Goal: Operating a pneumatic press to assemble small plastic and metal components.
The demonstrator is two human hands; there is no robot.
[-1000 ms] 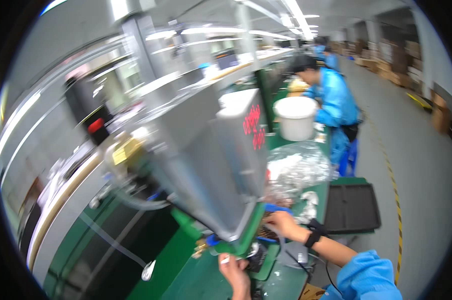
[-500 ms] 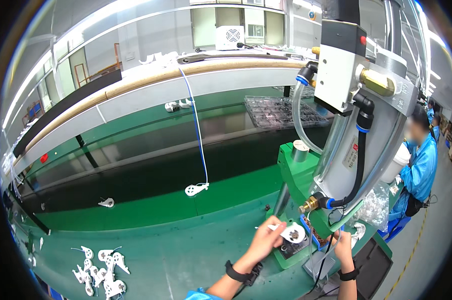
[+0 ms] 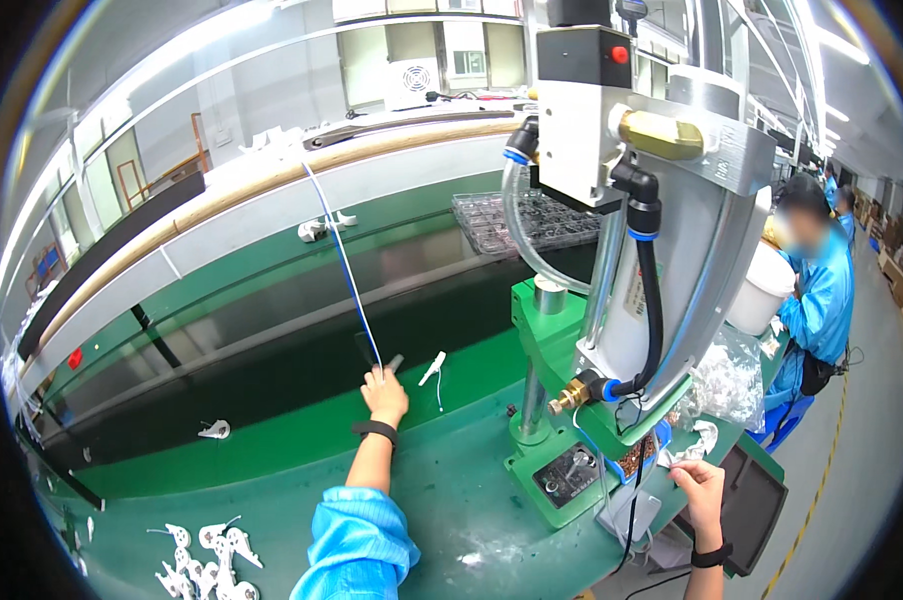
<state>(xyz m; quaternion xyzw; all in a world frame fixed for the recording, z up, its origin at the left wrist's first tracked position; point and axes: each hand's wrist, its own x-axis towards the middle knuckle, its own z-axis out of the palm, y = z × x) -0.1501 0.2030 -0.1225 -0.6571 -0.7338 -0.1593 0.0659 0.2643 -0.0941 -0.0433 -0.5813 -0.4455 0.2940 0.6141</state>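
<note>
Green workbench (image 3: 452,500) in a long factory hall, a dark conveyor belt (image 3: 272,340) running just beyond it — and the left hand (image 3: 384,392) is out at the belt's near edge, fingers closed on a small grey part (image 3: 395,362), a white connector (image 3: 433,369) lying just right of it. Right of that, the green pneumatic press (image 3: 612,330) crowds the bench, the right hand (image 3: 700,486) at its base with fingers curled — on what, I cannot tell. Open green surface lies left of the press, white plastic parts (image 3: 207,560) at the near-left edge, a blue-coated co-worker (image 3: 822,300) beyond.

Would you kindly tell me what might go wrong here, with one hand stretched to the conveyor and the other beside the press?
The left hand reaches to the dark conveyor belt near a small white plastic part; a sleeve might catch. The right hand sits close beside the green pneumatic press, possibly a pinch risk.
</note>
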